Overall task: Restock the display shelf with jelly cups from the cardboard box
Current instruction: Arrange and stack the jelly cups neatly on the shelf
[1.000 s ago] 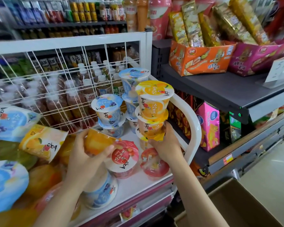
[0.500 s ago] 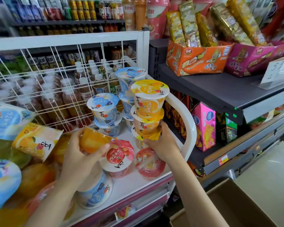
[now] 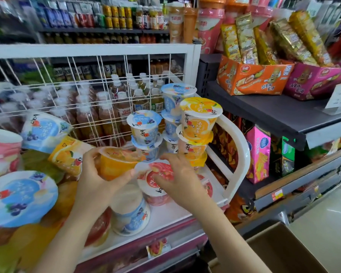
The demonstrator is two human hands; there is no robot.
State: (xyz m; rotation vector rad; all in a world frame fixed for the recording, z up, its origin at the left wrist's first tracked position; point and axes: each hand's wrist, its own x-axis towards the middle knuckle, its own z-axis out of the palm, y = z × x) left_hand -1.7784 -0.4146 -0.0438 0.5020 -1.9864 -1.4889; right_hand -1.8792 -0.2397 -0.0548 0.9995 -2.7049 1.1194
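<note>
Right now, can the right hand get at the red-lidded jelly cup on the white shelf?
Probably yes: the right hand already lies over the red-lidded jelly cup, fingers on its lid; the left hand, beside it, grips an orange jelly cup.

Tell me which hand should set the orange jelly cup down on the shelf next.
Left. The left hand already grips the orange jelly cup, tilted just above the white shelf. The right hand rests on the red-lidded cup, probably steadying it, and holds no cup to place.
</note>
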